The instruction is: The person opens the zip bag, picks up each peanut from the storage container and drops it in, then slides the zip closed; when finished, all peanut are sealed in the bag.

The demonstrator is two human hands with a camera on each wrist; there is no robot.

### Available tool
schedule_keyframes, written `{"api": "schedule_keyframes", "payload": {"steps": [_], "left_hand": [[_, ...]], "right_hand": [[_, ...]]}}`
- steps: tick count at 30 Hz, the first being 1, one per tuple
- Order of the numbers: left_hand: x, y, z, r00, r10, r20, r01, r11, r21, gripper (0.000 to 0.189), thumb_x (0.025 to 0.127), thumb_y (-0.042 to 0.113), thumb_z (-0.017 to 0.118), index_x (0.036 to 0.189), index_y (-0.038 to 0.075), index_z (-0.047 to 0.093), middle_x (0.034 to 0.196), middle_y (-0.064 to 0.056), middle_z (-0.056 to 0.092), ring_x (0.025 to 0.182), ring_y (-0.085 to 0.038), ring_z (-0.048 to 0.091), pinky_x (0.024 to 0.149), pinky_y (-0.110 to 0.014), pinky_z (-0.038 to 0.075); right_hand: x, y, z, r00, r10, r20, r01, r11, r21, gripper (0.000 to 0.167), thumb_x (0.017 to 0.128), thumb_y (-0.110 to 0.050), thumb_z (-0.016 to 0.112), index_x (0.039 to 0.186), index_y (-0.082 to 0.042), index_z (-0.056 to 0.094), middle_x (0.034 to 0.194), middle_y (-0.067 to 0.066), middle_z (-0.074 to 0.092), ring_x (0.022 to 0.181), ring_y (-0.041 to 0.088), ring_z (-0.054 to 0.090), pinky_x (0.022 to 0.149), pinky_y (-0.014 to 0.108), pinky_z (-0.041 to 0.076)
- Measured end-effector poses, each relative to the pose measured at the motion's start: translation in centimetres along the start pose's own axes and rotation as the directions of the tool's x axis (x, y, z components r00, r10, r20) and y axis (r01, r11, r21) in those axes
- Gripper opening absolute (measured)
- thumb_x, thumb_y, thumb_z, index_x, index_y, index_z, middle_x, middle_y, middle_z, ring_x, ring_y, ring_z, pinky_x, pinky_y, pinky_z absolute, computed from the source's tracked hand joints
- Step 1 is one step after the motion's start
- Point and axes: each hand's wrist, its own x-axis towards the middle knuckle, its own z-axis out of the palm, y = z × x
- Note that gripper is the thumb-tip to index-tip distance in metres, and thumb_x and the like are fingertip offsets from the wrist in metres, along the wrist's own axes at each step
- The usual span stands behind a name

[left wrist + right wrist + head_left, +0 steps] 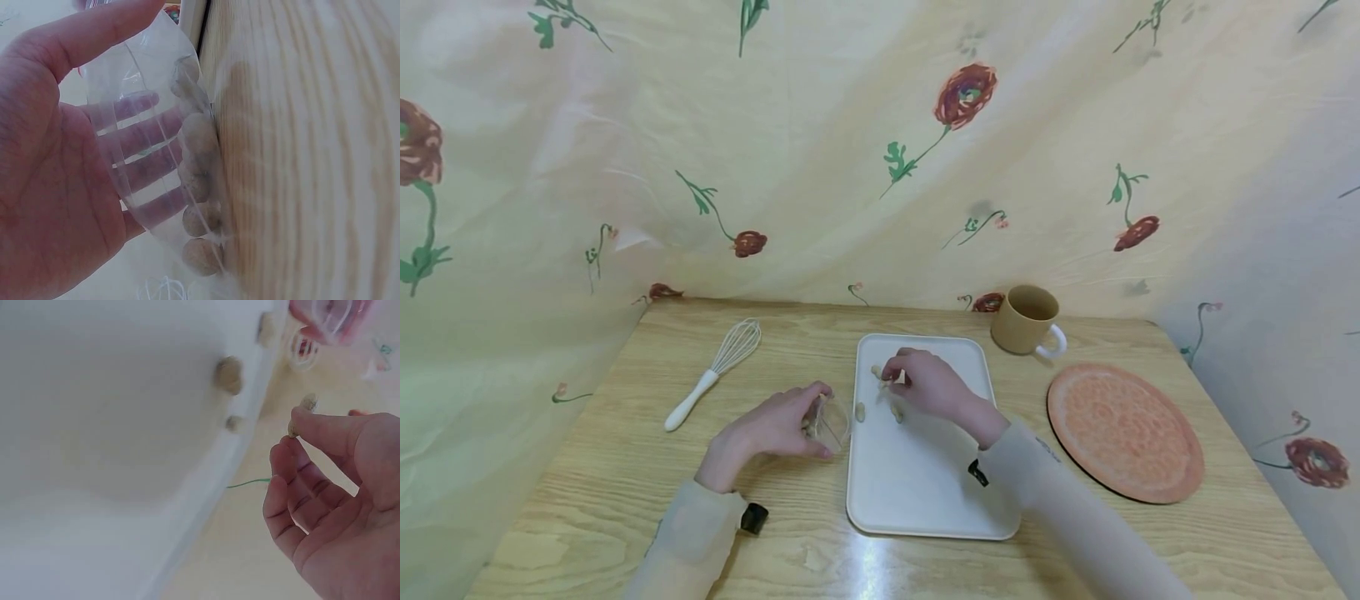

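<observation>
My left hand (778, 425) grips a clear plastic container (832, 425) on the table, just left of a white rectangular tray (925, 487). Several peanuts in their shells (201, 256) show through its wall in the left wrist view. Over the far part of the tray, my right hand (928, 385) pinches a peanut (309, 402) between thumb and fingertips. Loose on the tray lie a peanut (861, 412) by its left edge, another peanut (897, 412) below the right hand and one more peanut (876, 371) beside the fingertips.
A white-handled whisk (694, 398) lies on the wooden table at the left. Behind the tray's right corner stands a tan mug (1018, 327) with a white handle. An orange round mat (1123, 433) lies to the right. Flowered cloth (820, 167) hangs behind the table.
</observation>
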Motion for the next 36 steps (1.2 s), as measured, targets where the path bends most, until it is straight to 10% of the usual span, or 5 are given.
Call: {"api": "schedule_keyframes", "payload": {"steps": [13, 36], "left_hand": [[-0.1, -0.1, -0.2, 1.000, 0.024, 0.006, -0.024, 1.000, 0.000, 0.080, 0.075, 0.036, 0.088, 0.139, 0.012, 0.046, 0.110, -0.004, 0.061, 0.098, -0.019, 0.057, 0.085, -0.042, 0.047], [-0.1, 0.0, -0.3, 0.999, 0.040, 0.012, -0.040, 0.999, 0.005, 0.077, 0.076, 0.033, 0.087, 0.137, 0.012, 0.047, 0.106, -0.001, 0.057, 0.093, -0.018, 0.055, 0.082, -0.041, 0.046]], "right_hand": [[-0.4, -3.8, 0.5, 0.961, -0.262, 0.093, 0.268, 0.961, -0.071, 0.016, 0.088, 0.000, 0.074, 0.099, -0.011, 0.074, 0.097, -0.003, 0.062, 0.082, 0.013, 0.062, 0.073, 0.027, 0.051], [-0.8, -6.0, 2.3, 0.941, -0.300, 0.154, 0.318, 0.942, -0.109, 0.021, 0.087, 0.001, 0.073, 0.103, -0.013, 0.074, 0.103, -0.002, 0.063, 0.085, 0.010, 0.060, 0.074, 0.026, 0.051]]}}
